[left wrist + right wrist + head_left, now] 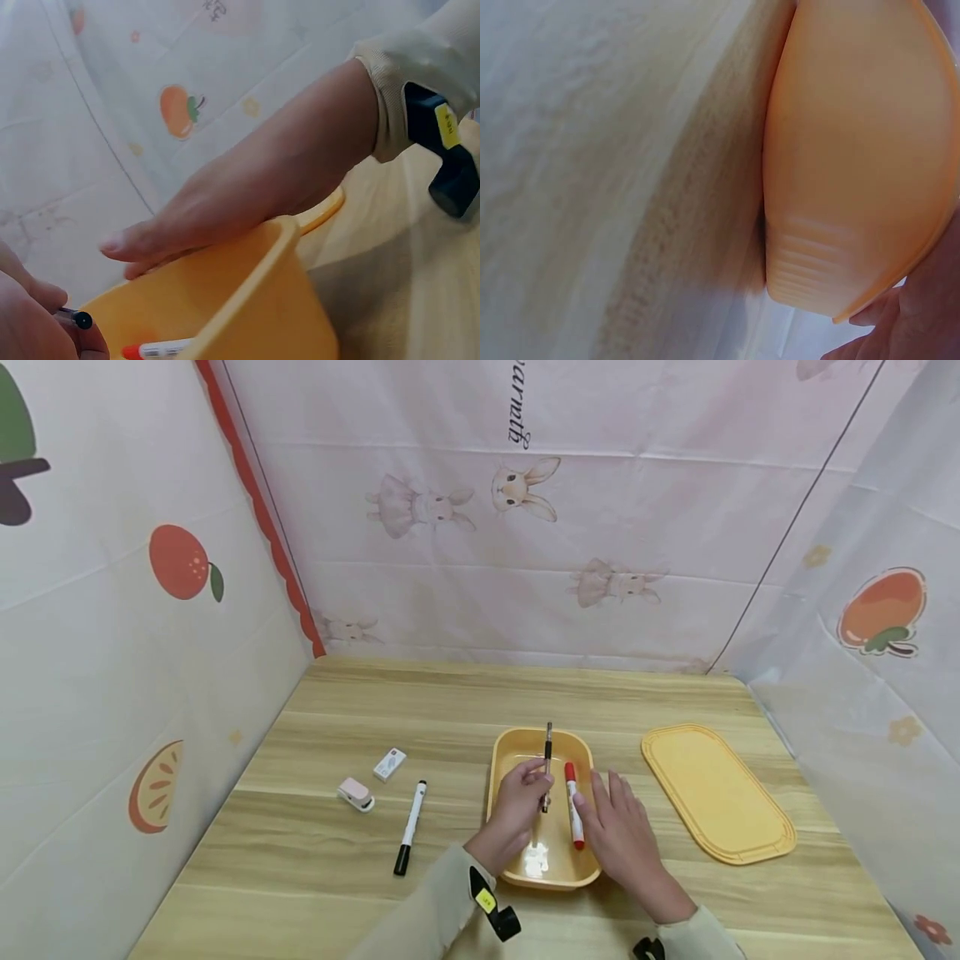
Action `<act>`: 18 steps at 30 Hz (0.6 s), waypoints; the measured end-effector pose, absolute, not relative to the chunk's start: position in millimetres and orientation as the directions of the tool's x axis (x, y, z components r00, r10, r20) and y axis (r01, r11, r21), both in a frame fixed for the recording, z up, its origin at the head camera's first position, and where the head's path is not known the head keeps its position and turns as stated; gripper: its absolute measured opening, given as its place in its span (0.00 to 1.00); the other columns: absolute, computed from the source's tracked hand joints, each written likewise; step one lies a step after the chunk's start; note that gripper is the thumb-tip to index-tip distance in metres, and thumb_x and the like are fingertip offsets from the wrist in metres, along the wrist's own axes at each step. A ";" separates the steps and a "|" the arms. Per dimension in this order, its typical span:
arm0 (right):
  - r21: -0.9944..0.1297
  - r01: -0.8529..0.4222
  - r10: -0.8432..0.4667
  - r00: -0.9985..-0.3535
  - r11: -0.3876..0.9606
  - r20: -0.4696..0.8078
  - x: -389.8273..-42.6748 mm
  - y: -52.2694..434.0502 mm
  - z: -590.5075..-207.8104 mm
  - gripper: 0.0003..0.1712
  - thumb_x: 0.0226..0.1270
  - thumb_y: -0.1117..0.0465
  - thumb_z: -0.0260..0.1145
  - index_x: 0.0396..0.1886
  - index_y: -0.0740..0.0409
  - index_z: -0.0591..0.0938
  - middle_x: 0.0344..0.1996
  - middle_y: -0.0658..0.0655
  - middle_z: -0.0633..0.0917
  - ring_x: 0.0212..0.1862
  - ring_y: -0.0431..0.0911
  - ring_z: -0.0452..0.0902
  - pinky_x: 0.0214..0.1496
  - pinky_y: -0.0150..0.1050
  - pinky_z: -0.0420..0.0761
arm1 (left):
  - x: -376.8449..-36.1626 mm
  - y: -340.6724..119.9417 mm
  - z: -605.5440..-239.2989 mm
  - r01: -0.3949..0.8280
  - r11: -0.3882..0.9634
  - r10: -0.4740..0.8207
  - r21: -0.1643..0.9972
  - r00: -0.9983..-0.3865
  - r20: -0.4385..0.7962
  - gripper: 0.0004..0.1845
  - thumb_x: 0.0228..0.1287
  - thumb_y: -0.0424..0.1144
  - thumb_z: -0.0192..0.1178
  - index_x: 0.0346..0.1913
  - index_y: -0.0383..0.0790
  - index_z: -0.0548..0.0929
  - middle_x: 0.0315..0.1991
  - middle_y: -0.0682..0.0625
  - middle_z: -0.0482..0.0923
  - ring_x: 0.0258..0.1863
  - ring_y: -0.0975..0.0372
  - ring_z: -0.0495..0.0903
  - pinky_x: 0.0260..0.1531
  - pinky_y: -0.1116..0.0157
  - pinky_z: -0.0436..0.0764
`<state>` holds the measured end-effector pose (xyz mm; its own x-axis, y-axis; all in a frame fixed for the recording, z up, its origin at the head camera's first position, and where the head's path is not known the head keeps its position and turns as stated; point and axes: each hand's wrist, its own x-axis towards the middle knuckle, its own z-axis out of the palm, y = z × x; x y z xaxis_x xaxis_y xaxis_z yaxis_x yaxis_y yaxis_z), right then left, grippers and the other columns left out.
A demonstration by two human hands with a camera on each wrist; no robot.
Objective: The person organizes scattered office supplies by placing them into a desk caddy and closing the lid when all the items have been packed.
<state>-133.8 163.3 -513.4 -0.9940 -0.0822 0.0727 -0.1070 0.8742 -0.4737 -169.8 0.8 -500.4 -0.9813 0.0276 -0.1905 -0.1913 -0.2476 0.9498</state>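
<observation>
My left hand (517, 806) pinches a slim pen (548, 752) with a dark grip above the yellow box (536, 883). In the left wrist view the pen's dark end (81, 320) pokes out between the fingers. Inside the box lies a red-capped white marker (574, 810), along its right side. My right hand (621, 835) rests on the box's right rim with its fingers extended and the thumb near the marker. In the right wrist view the box's outer wall (855, 150) fills the right side, and part of the right hand (922, 315) shows at its rim.
A yellow lid (720, 793) lies flat to the right of the box. On the left are a black-capped white marker (411, 827), a small white box (390, 764) and a pale pink stapler-like item (356, 794). Printed cloth walls (480, 552) enclose the table.
</observation>
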 end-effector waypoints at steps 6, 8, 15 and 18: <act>-0.475 -0.106 -0.085 -0.994 0.873 0.065 -134.0 162.7 -512.7 0.42 0.82 0.36 0.37 0.80 0.61 0.56 0.79 0.72 0.50 0.79 0.69 0.42 0.76 0.69 0.47 | -168.9 6.5 -510.0 -0.289 -0.214 0.101 0.933 -0.957 -0.274 0.24 0.69 0.28 0.58 0.66 0.28 0.72 0.48 0.40 0.80 0.33 0.62 0.75 0.30 0.71 0.75; -0.475 -0.109 -0.086 -0.994 0.873 0.069 -134.5 162.3 -512.2 0.42 0.81 0.36 0.36 0.80 0.61 0.56 0.79 0.72 0.51 0.79 0.69 0.42 0.76 0.69 0.47 | -169.8 7.8 -510.8 -0.307 -0.206 0.113 0.929 -0.951 -0.289 0.25 0.69 0.28 0.58 0.67 0.27 0.71 0.50 0.37 0.80 0.32 0.63 0.75 0.29 0.72 0.74; -0.467 -0.119 -0.093 -0.992 0.876 0.080 -136.5 163.4 -513.6 0.42 0.81 0.36 0.36 0.80 0.61 0.56 0.78 0.73 0.51 0.79 0.69 0.43 0.76 0.69 0.48 | -169.7 13.0 -513.1 -0.340 -0.167 0.139 0.926 -0.938 -0.319 0.26 0.69 0.25 0.55 0.69 0.23 0.67 0.54 0.35 0.79 0.31 0.62 0.74 0.27 0.72 0.74; -0.473 -0.116 -0.092 -0.993 0.873 0.073 -135.9 163.8 -514.1 0.42 0.81 0.36 0.36 0.80 0.61 0.56 0.78 0.73 0.52 0.79 0.69 0.43 0.75 0.69 0.48 | -167.8 15.2 -514.2 -0.347 -0.153 0.138 0.925 -0.935 -0.328 0.26 0.68 0.23 0.55 0.68 0.23 0.68 0.55 0.33 0.78 0.29 0.62 0.75 0.27 0.71 0.77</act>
